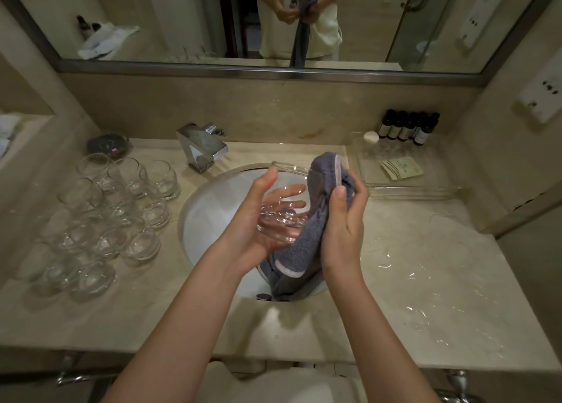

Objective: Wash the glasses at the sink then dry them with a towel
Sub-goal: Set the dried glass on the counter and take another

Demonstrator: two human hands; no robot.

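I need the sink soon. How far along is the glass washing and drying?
In hand: the left hand holds one glass over the sink while the right hand presses a grey towel against it, so drying is underway. The tap shows no running water. A cluster of glasses stands on the left counter; whether those are finished or waiting cannot be told.

Left of the sink [194,220], roughly a dozen glasses [100,220] crowd together; one towel [307,244]; five dark bottles [407,127] behind.
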